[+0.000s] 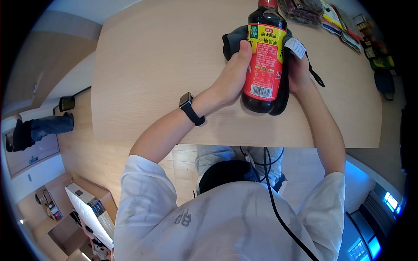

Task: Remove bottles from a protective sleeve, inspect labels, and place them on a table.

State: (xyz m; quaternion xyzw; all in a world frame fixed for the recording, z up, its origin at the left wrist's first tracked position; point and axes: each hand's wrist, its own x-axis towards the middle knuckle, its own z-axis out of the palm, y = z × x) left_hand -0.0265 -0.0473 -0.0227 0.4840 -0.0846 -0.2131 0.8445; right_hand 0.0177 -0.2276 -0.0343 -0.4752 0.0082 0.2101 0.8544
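Note:
A dark glass bottle of soy sauce [265, 65] with a red and yellow label stands above the tabletop, its neck pointing away from me. My left hand [233, 71] grips its left side, thumb along the label. Behind the bottle is a black and grey fabric item [235, 40], showing on both sides of it; its exact kind is unclear. My right hand [298, 73] holds the fabric against the bottle's right side, fingers mostly hidden. A white printed tag [295, 48] and a black strap loop [316, 76] hang from the fabric near that hand.
The light wood table [156, 65] has its near edge before my lap. Packaged foods [303, 13] and several jars [375, 52] lie along the far right. A black cable [272, 202] runs down my front. Another person [42, 129] stands far left near a door.

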